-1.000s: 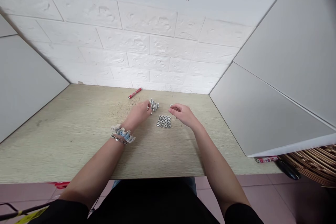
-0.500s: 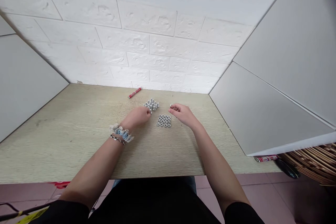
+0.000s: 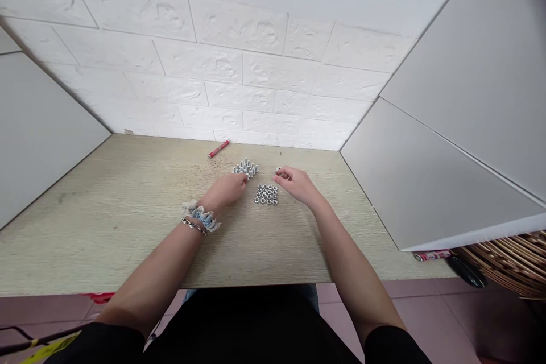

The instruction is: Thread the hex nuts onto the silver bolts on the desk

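Observation:
My left hand (image 3: 229, 189) is closed at the near edge of a cluster of silver bolts (image 3: 246, 166), which stand with their shanks up. Its thumb and fingers pinch together on a bolt that they mostly hide. To the right, my right hand (image 3: 295, 183) is raised over the tabletop with thumb and forefinger curled together. A small pale, shiny thing shows at those fingertips, too small and covered to name. Between the hands, silver hex nuts (image 3: 266, 194) lie flat in neat rows, touching neither hand.
A red pen-like tube (image 3: 218, 149) lies near the white brick-pattern wall (image 3: 222, 68). Grey panels (image 3: 426, 182) flank the wooden table (image 3: 140, 210). At the right edge are another red tube (image 3: 433, 255), a black object (image 3: 468, 271) and a brown woven item (image 3: 512, 261).
My left hand has shifted slightly right and up against the bolts, and the bolt seen at its fingertips is now mostly covered. The right hand and the nuts stay put.

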